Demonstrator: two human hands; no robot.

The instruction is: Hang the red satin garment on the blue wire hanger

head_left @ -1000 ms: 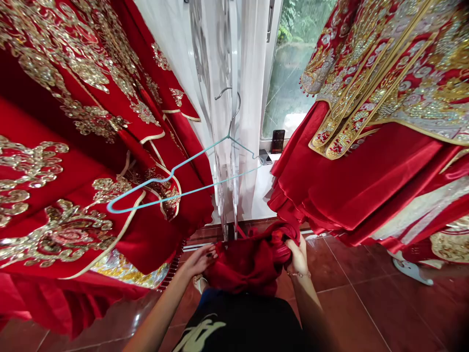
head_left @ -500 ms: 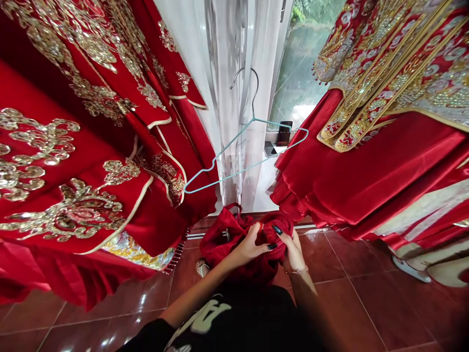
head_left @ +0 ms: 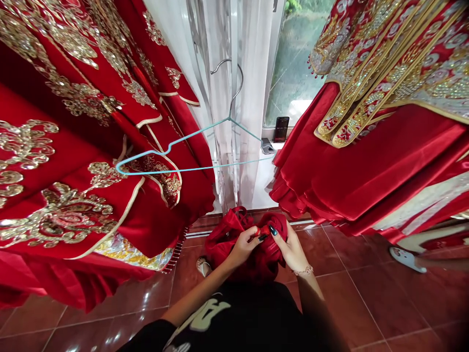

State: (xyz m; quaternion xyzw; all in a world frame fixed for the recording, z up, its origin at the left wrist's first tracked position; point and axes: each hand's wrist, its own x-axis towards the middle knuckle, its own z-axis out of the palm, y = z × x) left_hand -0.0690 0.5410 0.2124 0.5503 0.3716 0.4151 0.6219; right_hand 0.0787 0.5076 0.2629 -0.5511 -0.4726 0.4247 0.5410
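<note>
A bunched dark red satin garment (head_left: 225, 239) hangs low in front of my body. My left hand (head_left: 244, 246) pinches a small bright red piece (head_left: 263, 231) at the garment's upper part; I cannot tell if it is a strap or a fold. Close beside it, my right hand (head_left: 293, 247) grips the red cloth, thumb on top, fingers partly hidden behind the fabric. Above both hands a light blue hanger (head_left: 229, 118) with a metal hook hangs bare, tilted, apart from the hands.
Red gowns with gold beading (head_left: 73, 210) hang at the left. More embroidered red gowns (head_left: 351, 166) hang at the right. A phone (head_left: 281, 129) leans on the window sill, a grey object (head_left: 267, 145) beside it. Another person's slippered foot (head_left: 407, 259) shows at the right on the tiled floor (head_left: 330, 298).
The hanger has swung left and turned in view. Both hands stay at the red garment; their fingertips have come closer together, and the bright red piece shows more between them.
</note>
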